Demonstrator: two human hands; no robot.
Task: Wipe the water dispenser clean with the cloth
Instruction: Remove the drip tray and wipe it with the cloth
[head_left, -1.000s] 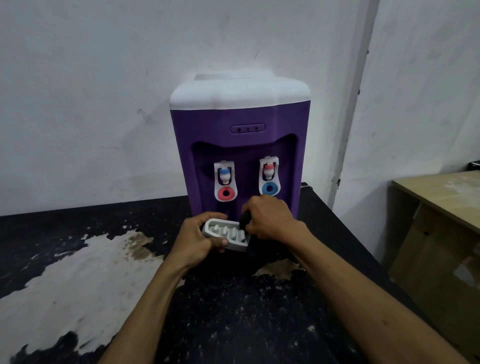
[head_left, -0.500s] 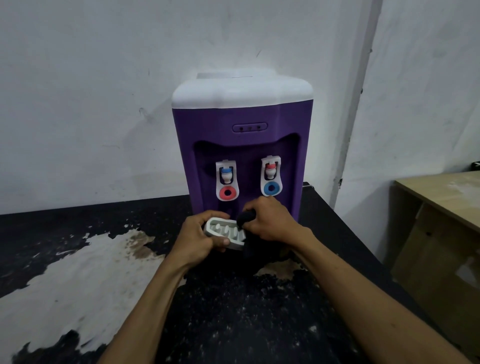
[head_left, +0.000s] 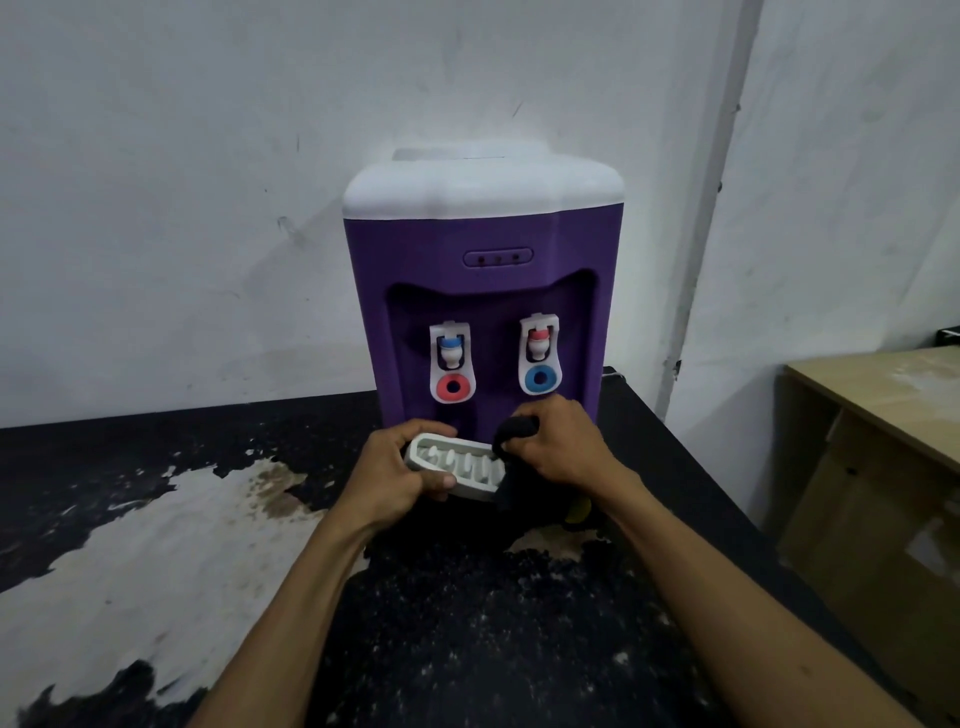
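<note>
A purple water dispenser (head_left: 483, 244) with a white top stands on the black table against the wall; its two white taps carry a red ring and a blue ring. In front of it my left hand (head_left: 395, 473) grips the white slotted drip tray (head_left: 457, 465), held clear of the dispenser and tilted. My right hand (head_left: 563, 447) holds a black cloth (head_left: 511, 434) bunched against the tray's right end; part of the cloth hangs below the tray.
The black table top (head_left: 467, 623) has a large worn pale patch (head_left: 156, 561) at the left. A wooden desk (head_left: 883, 405) stands lower at the right beyond the table's edge. A small yellow thing (head_left: 577, 512) peeks out under my right wrist.
The view has shifted slightly. My right hand with the cloth has moved a little along the tray's right end; my left hand keeps its grip on the tray.
</note>
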